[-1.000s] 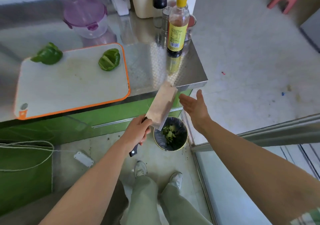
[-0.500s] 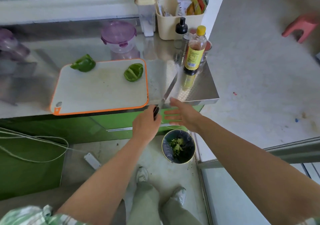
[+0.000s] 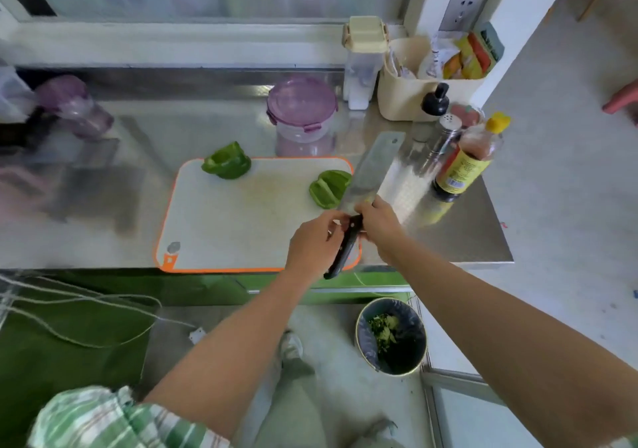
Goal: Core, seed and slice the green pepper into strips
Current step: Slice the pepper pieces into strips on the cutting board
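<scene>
Two green pepper halves lie on the white cutting board (image 3: 241, 226) with an orange rim. One pepper half (image 3: 226, 163) sits at the board's far left corner, the other pepper half (image 3: 328, 188) at its right side, hollow side up. A cleaver (image 3: 371, 174) with a black handle hangs over the board's right edge, blade pointing away. My left hand (image 3: 316, 240) holds the handle. My right hand (image 3: 378, 225) grips the cleaver where handle meets blade. Both hands are just right of the second half.
On the steel counter (image 3: 448, 240) stand a purple-lidded container (image 3: 302, 116), a sauce bottle (image 3: 467, 161), a shaker, a dark-capped bottle and a beige basket (image 3: 414, 102). A bin (image 3: 392, 337) with green scraps sits on the floor below. A white cord hangs at left.
The cleaver rose from over the floor bin to above the board's right edge. My right hand, open before, now grips the cleaver next to my left hand. The view tilted up.
</scene>
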Action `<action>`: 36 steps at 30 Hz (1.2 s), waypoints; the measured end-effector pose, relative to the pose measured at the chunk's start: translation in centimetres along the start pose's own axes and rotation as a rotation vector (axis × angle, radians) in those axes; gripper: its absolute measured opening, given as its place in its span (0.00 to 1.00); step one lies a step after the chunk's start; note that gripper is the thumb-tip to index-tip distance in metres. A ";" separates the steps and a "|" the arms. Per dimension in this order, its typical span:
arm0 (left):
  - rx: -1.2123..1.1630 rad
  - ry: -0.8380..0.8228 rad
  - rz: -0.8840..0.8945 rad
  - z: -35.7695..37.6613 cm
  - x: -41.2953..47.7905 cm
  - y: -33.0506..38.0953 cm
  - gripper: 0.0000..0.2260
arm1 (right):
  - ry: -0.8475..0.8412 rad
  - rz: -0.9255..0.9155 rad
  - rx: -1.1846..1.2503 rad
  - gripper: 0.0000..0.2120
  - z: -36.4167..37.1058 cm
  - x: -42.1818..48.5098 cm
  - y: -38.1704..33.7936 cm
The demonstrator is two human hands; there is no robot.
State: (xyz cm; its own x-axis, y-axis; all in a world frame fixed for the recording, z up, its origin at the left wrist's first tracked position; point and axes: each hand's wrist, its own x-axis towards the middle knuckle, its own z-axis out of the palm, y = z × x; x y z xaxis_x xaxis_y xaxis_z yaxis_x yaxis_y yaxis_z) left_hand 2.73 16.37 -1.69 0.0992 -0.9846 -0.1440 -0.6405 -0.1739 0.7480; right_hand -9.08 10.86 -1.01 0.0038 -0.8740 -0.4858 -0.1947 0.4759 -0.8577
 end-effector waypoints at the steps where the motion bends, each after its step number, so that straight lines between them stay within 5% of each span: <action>1: 0.002 -0.003 -0.015 -0.7 1.2 -0.5 0.12 | 0.017 -0.011 -0.003 0.07 0.7 0.7 -0.6; 9: 0.185 -0.015 -0.175 -4.4 8.7 -7.7 0.09 | 0.237 -0.062 -0.111 0.10 1.0 6.4 -1.2; 14: 0.194 -0.008 -0.234 -4.7 11.0 -9.6 0.13 | 0.101 -0.108 -0.248 0.13 0.6 7.3 -0.6; 20: -0.067 -0.161 -0.306 -2.0 13.1 -8.0 0.10 | 0.214 -0.106 -0.164 0.15 -0.5 8.7 0.3; 26: -0.115 -0.146 -0.360 0.7 14.1 -7.2 0.15 | 0.027 -0.001 -0.063 0.13 -0.3 8.9 -0.3; 36: -0.150 0.280 -0.467 -5.9 8.9 -10.5 0.10 | -0.124 -0.085 -0.234 0.20 3.8 9.0 0.5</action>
State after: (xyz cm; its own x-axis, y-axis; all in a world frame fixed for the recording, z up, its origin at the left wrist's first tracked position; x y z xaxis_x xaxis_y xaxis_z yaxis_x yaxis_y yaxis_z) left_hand 14.81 9.31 -7.02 0.5575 -0.7661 -0.3196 -0.3669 -0.5728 0.7330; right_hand -5.43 3.57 -6.46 0.1472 -0.8843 -0.4431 -0.4095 0.3533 -0.8411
